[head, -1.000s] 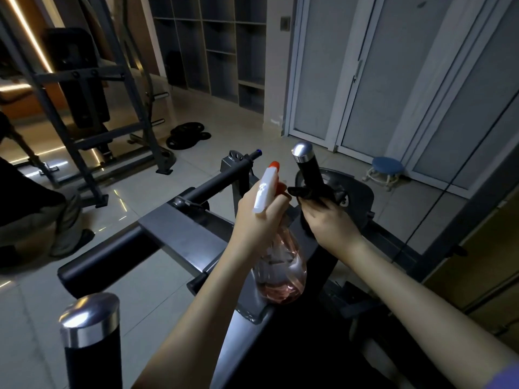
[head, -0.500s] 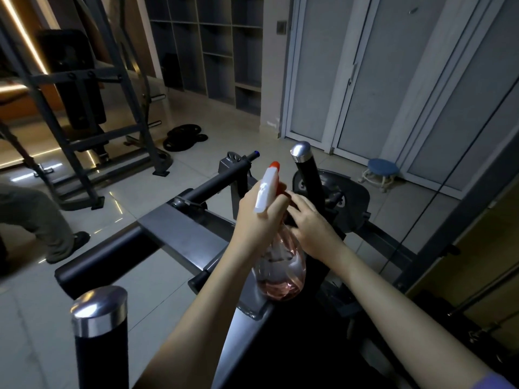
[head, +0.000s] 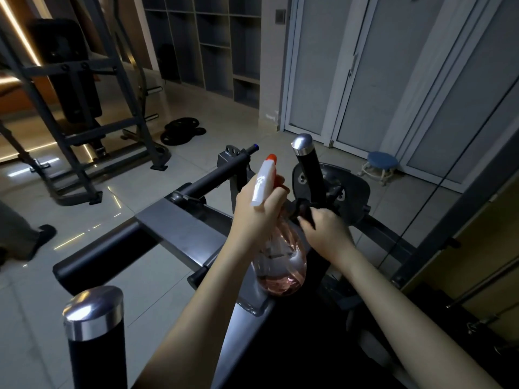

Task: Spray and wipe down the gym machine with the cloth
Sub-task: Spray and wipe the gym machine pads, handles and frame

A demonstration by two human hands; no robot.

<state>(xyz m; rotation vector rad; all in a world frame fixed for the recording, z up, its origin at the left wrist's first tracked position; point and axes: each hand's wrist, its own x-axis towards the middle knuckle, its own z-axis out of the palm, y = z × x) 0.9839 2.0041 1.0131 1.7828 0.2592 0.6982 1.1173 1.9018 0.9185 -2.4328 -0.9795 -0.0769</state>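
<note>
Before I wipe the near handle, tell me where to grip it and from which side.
Take the near handle by its black sleeve just below the chrome cap, coming from its right side. It stands upright and round, so a sideways wrap fits; the domed cap looks slick. First free the left hand of the spray bottle.

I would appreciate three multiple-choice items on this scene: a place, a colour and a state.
1. The blue stool stands, relative to the upright handle: A left; B right, by the white doors; C touching it.
2. The nozzle tip of the spray bottle is: A blue; B green; C orange-red.
3. The right hand: A grips a dark cloth at the handle's base; B hangs empty; C holds the bottle.
Answers: B, it sits before the doors; C, the tip shows orange-red; A, it clutches the cloth.
</note>
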